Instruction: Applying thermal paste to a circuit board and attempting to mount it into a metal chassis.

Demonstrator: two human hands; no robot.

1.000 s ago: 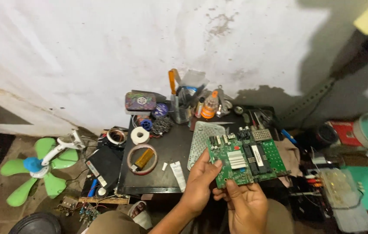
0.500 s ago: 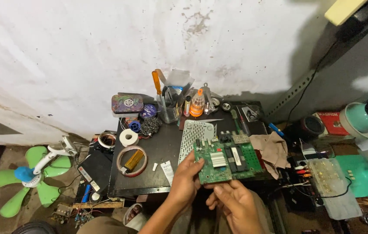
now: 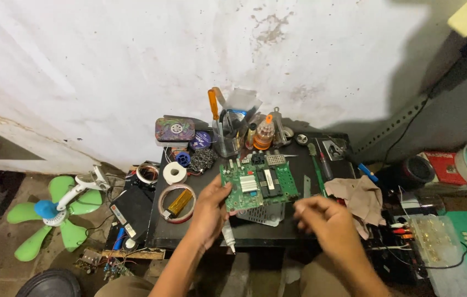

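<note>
Just below the centre of the frame, the left hand (image 3: 208, 212) holds a green circuit board (image 3: 258, 184) by its left edge, thumb on top and fingers curled beneath, so the board hangs tilted above the black tabletop (image 3: 200, 236). A pale perforated panel (image 3: 263, 213) lies flat under the board's lower edge. The right hand (image 3: 324, 220), lower right of centre, is off the board and blurred; its fingers look loosely bunched with the forefinger reaching left, but I cannot tell whether they pinch anything.

At upper centre, against the white wall (image 3: 134, 66), a clear tool cup (image 3: 227, 144) stands upright, packed with an orange-handled tool (image 3: 212, 104) and other handles. Just right of it stands a small bottle with an orange cap (image 3: 264, 133). A patterned tin (image 3: 174, 130) with its lid on lies left of the cup. A round ring-shaped dish (image 3: 177, 203) at centre left holds a gold-coloured block. A white roll (image 3: 175, 172) lies above it. A crumpled tan cloth (image 3: 361, 197) lies at the right. At the lower right, a clear plastic box (image 3: 437, 242) holds small yellowish parts. A green fan (image 3: 52, 212) lies on the floor at the lower left.
</note>
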